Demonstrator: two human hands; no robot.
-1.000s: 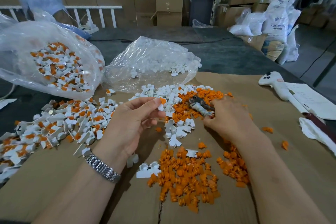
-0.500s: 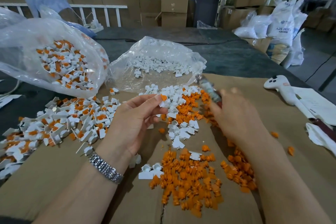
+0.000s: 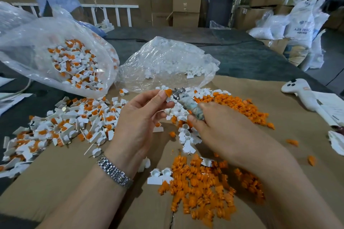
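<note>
My left hand [image 3: 141, 117] pinches a small white piece with an orange plug [image 3: 168, 92] between thumb and fingers, above the cardboard. My right hand [image 3: 223, 128] grips a tape-wrapped tool [image 3: 189, 105]; its metal head [image 3: 177, 93] touches the orange plug. Loose orange plugs [image 3: 201, 189] lie in a heap near me, and more orange plugs [image 3: 236, 102] lie behind my right hand. White pieces [image 3: 186, 135] are scattered between my hands. Assembled white-and-orange pieces [image 3: 65, 126] are piled at the left.
A clear bag of assembled pieces [image 3: 74, 61] sits at the back left and a clear bag of white pieces [image 3: 167, 61] behind my hands. A white handheld device [image 3: 301, 95] and papers lie at the right. Brown cardboard [image 3: 55, 182] covers the table. A person stands far left.
My right hand lifted the tool off the orange pile and swung it left, bringing its metal head against the piece held by my left hand. My left hand rose slightly.
</note>
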